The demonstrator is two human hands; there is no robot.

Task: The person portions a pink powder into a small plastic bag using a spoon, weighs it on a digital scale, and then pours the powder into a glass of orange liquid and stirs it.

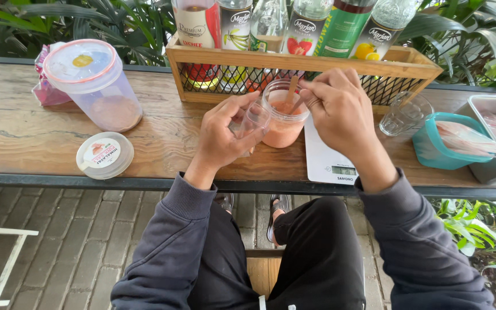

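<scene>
Near counter's [144,155] front edge: left hand [225,135] clamped on small clear cup [252,121], right hand [340,112] pinching wooden stick [291,92] in pink-powder jar [283,115]. Risk: jar half on scale [328,158], hard stir tips it, powder spills.

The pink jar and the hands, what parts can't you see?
- Head view: the right hand covers most of the wooden stick; its lower end is sunk in the pink powder.
- The left hand hides part of the small clear glass; whether anything is inside is unclear.
- The pink jar hides part of the white scale.
- The bottles in the wooden crate are cut off by the top edge.
</scene>
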